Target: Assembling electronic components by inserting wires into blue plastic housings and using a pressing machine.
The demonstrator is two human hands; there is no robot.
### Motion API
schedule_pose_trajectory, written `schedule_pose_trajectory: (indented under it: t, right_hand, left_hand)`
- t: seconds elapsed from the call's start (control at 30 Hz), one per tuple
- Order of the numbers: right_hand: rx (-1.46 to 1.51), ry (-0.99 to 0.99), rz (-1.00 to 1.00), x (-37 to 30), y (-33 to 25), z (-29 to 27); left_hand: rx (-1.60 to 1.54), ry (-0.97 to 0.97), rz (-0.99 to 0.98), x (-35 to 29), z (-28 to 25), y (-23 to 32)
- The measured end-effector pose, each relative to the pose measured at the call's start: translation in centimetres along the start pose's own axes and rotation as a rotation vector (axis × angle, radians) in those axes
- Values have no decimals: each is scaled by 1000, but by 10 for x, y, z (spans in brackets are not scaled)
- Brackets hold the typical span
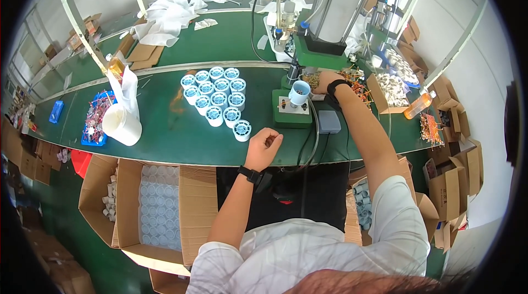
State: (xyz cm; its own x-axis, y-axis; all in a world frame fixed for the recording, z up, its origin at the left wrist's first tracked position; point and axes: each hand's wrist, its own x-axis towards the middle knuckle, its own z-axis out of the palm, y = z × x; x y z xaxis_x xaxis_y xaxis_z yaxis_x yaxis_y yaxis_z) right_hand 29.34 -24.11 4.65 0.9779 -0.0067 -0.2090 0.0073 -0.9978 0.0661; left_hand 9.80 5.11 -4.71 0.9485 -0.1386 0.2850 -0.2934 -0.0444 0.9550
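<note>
Judging from how things lie, the work is at the loading stage: one small blue-and-white spool (300, 92) sits on the green press fixture (292, 108), and parts are being gathered to go with it.

Far to the left of both hands, a white plastic tub (121, 124) stands on the green surface (165, 140) beside a blue tray of small reddish parts (97, 118). Nearer, just up and left of the left hand (263, 147), a cluster of the same spools (218, 99) stands upright in rows, the closest one (242, 129) just beside the hand but not touching it.

The left hand rests at the near edge of the surface, fingers curled into a loose fist; whether anything small is pinched inside cannot be made out. The fixture lies between the two hands, slightly above the left one.

The right hand (323, 81) reaches beyond the fixture, just right of the spool on it, into a heap of small yellowish parts (314, 80) at the foot of the press (its fingers are mostly hidden behind the wrist and the black band, so how far open they are cannot be told). Right of that hand sits a cardboard box of white pieces (391, 89).

The next move likely calls for a fine pinch on one small part and a careful seating of it into the spool on the fixture.
</note>
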Motion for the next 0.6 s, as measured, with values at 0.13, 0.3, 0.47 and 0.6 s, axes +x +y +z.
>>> schedule_pose_trajectory:
  t: [0.13, 0.3, 0.47, 0.6]
  right_hand:
    - [-10, -35, -47, 20, 13, 16]
    - [-40, -124, -15, 22, 11, 13]
    - [18, -86, -23, 19, 12, 12]
    - [22, -27, -84, 34, 24, 28]
  left_hand:
    - [-1, 3, 4, 0, 2, -2]
    - [-20, 9, 6, -3, 1, -3]
    - [-22, 13, 8, -1, 1, -3]
    - [-27, 9, 1, -1, 1, -2]
